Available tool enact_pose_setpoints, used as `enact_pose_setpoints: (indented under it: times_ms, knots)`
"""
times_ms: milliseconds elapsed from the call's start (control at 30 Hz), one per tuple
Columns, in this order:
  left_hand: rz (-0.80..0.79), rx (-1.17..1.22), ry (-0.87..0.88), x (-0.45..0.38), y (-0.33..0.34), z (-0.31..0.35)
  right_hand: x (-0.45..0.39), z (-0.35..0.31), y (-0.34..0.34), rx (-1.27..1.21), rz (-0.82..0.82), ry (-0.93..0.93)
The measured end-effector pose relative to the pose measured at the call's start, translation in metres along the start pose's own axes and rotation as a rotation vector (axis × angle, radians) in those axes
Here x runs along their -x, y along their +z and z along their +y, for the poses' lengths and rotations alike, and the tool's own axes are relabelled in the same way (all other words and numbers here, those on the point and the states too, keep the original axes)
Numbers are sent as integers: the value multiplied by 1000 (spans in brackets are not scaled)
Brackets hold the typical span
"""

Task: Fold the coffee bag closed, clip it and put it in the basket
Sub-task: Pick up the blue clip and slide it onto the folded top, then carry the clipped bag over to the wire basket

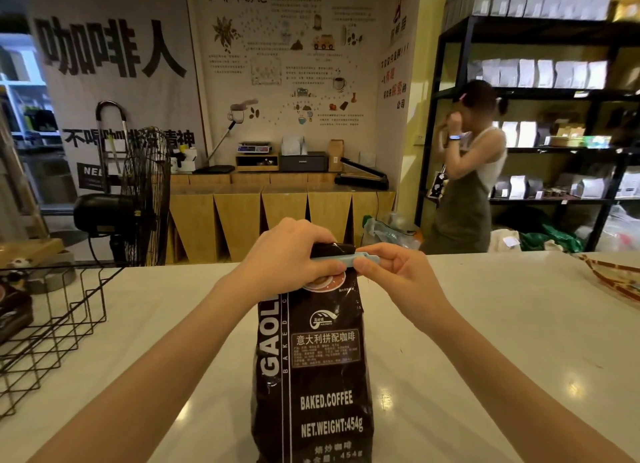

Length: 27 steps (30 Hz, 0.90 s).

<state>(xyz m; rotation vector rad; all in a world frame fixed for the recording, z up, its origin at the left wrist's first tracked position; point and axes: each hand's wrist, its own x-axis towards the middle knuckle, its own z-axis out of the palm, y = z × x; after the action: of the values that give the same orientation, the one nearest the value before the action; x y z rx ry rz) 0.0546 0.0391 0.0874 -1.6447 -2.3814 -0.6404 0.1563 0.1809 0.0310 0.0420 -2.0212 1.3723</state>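
Coffee bag (311,369) stood upright on the white counter (485,341), near centre, top folded over. Left hand (287,255) clamped the fold; right hand (398,272) pinched the blue clip (341,259) across it. Wire basket (52,320) sat at the left, apart from the bag.

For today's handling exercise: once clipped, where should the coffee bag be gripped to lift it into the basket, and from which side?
Probably grip the bag around its upright body just below the clip, fingers coming from the right, since the basket stands to its left.
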Motion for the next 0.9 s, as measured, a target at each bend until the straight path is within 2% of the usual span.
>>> enact_pose_setpoints:
  times_ms: [100, 233, 300, 367, 467, 533, 633, 800, 867, 900]
  knots:
    - [19, -90, 5, 1, 3, 0, -2, 0, -4, -9, -40, 57]
    - [197, -103, 36, 7, 5, -8, -3, 1, -5, -33, -33, 98]
    - [265, 86, -40, 16, 6, -13, -2, 2, -3, -65, -22, 121]
    - [281, 347, -196, 26, 9, -19, -2, 3, 0, -104, -3, 154]
    - [228, 758, -439, 43, 23, -35, -2, 5, 3, -137, 35, 189]
    - [134, 967, -529, 57, 32, -42, -2, 7, 5, -151, 54, 201]
    - [-24, 1085, -511, 75, 44, -46, -2, 8, 8, -179, 82, 218]
    - [56, 1148, -552, 80, 52, -40, 0, 13, 14, -324, 111, 296]
    - [90, 1165, -564, 80, 52, -40, 0, 12, 14, -297, -22, 397]
    - [104, 1169, -569, 81, 53, -40, 1, 9, 12, -236, -145, 470]
